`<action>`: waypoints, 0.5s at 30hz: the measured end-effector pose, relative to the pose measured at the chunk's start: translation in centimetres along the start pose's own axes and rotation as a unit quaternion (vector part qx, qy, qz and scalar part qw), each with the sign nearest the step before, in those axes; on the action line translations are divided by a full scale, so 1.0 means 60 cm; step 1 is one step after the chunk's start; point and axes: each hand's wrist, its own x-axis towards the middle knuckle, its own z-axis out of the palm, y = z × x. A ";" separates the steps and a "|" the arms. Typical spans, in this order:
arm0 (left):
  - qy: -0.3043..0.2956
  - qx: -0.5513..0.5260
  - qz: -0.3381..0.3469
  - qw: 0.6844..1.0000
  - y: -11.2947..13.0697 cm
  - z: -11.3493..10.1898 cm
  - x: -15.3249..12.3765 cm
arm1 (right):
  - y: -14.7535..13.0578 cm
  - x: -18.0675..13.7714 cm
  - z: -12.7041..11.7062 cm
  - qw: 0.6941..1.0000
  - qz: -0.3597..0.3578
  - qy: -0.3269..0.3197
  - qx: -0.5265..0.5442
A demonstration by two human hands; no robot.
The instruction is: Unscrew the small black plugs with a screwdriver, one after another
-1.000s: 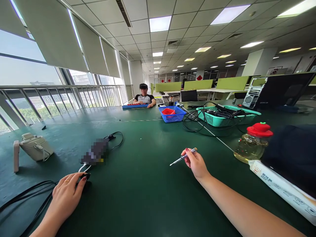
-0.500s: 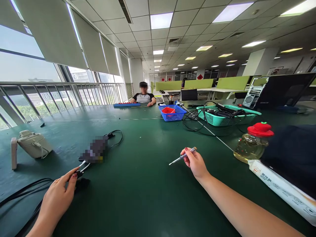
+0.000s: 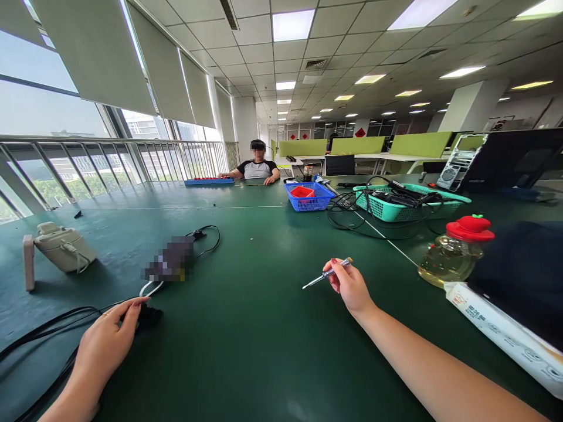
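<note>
My left hand [image 3: 108, 340] is closed, with thumb and forefinger pinched at the end of a looped white cord [image 3: 155, 287]. The cord runs up to a dark, pixelated flat object [image 3: 170, 259] lying on the table, with a short black cable [image 3: 215, 234] at its far end. Beside the fingertips is a black bundle [image 3: 150, 316], partly hidden by the hand. My right hand [image 3: 352, 287] is wrapped around the handle of a small screwdriver [image 3: 328, 273]. Its shaft points left, over the bare green tabletop [image 3: 246, 328].
Black cables [image 3: 39, 335] trail at left near a beige case [image 3: 65, 247]. Further back are a blue basket [image 3: 309, 202] and a green basket [image 3: 387, 210] of cables. A red-lidded jar [image 3: 453, 252] and white packet [image 3: 501, 334] lie right. A person [image 3: 257, 169] sits opposite behind a blue tray [image 3: 209, 182].
My left fingers have drawn closer together and the white cord now forms a rounder loop. The blue tray opposite has shifted left. The view has tilted slightly; my right hand still holds the screwdriver.
</note>
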 end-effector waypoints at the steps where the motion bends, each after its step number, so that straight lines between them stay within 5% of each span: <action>1: 0.004 0.004 0.001 1.000 -0.001 0.001 0.000 | 0.000 0.000 0.000 1.000 -0.002 -0.002 -0.003; 15: -0.022 0.051 0.064 0.996 -0.010 0.013 0.002 | -0.001 0.001 0.000 1.000 0.005 0.000 0.001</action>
